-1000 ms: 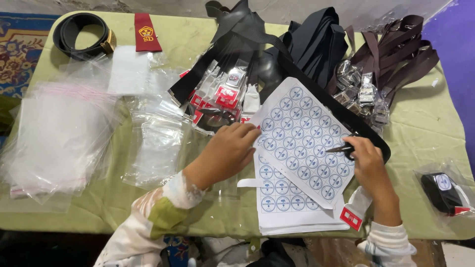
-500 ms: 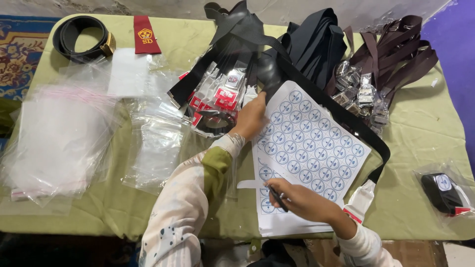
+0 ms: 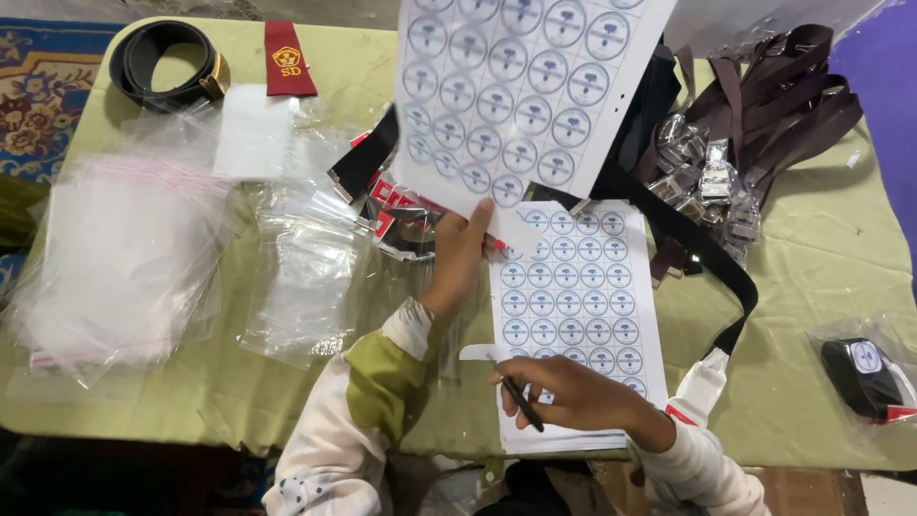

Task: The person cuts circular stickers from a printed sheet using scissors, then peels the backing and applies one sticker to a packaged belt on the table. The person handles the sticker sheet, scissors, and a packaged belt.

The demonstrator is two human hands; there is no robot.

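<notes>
Left hand pinches the lifted sticker sheet at its lower edge, raised above the stack of sheets on the bench. Right hand, grip closed around a black pen, pins the stack. Judgement: lift slowly and keep the stack pinned.
</notes>
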